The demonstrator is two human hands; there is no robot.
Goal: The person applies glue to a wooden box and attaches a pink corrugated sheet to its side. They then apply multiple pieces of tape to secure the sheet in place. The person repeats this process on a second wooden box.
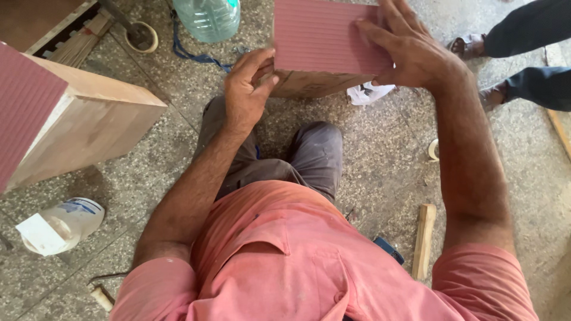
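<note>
A wooden box piece (309, 83) faced with a ribbed pink laminate sheet (321, 35) is held up in front of me over the stone floor. My left hand (247, 89) grips its left edge, thumb on the wood side and fingers at the laminate's rim. My right hand (410, 44) lies flat across the laminate's right part, fingers spread and pressing on it. My knees in grey trousers (309, 154) are beneath the piece.
A second wooden box (89, 125) with pink laminate stands at left. A white plastic jar (65, 223) lies below it. A clear water bottle (208, 18), a tape roll (143, 37), a wooden stick (423, 238) and another person's sandalled feet (476, 47) are around.
</note>
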